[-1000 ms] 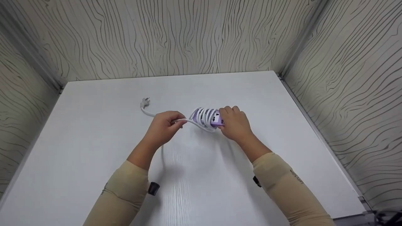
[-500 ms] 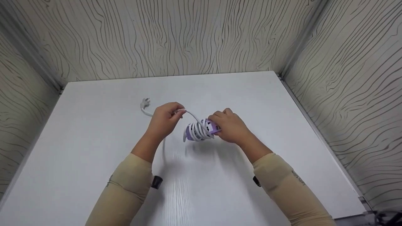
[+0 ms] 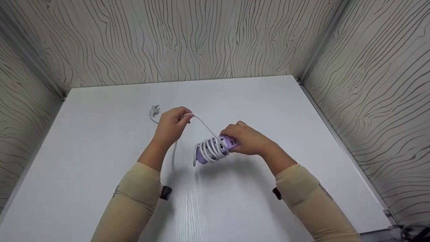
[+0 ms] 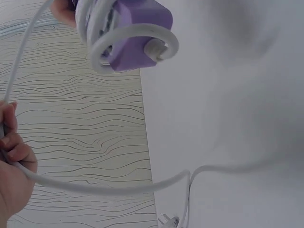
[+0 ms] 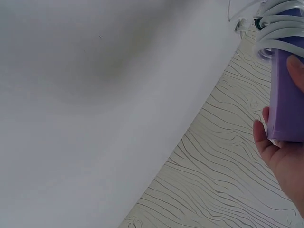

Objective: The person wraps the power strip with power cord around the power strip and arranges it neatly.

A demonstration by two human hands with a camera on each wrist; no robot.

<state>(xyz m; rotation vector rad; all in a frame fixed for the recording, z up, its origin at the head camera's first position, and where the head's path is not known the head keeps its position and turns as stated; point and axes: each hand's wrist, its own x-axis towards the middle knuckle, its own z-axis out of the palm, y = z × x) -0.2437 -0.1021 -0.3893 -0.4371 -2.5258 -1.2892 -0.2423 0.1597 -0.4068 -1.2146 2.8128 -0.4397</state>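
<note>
My right hand (image 3: 250, 138) grips one end of a purple power strip (image 3: 231, 142), raised off the table and tilted with its far end lower. Several turns of white cord (image 3: 211, 149) wrap round the strip's middle. In the left wrist view the cord leaves the strip's end (image 4: 147, 47) through a pale collar. Up and to the left, my left hand (image 3: 170, 126) pinches the cord between thumb and fingers, and a stretch runs taut from there to the coils. Beyond that hand the loose cord trails over the table to a plug (image 3: 154, 111).
A white table (image 3: 111, 141) lies under both hands. Wood-grain panels (image 3: 201, 40) stand behind it and at both sides. A dark cable (image 3: 416, 232) shows at the lower right corner.
The strip has come down toward me and tilted more, its free end dropping. My left hand has risen away and slightly left, and the cord crosses over the strip to its right-hand turns.
</note>
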